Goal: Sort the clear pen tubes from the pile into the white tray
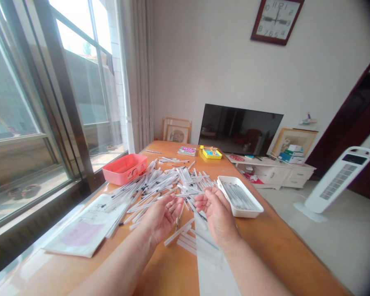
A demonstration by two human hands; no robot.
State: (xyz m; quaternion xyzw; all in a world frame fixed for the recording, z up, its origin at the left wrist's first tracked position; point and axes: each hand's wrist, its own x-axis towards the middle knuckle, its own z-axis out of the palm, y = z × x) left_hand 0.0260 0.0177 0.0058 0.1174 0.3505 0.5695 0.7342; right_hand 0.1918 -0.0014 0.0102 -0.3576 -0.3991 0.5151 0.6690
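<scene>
Beyond the scattered pens (160, 185), a wall clock (276, 18) shows numerals.

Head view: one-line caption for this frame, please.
Left hand and right hand, palms up, over scattered clear pens on a wooden table, beside a white tray.

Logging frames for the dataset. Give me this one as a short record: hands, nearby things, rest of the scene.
left hand: the left hand, open, palm up, over the loose pile of clear plastic pens
right hand: the right hand, open, palm up, beside the white plastic tray holding more pens
surface: the orange wooden table
also on table: the pink plastic box, the printed papers, the yellow box
</scene>
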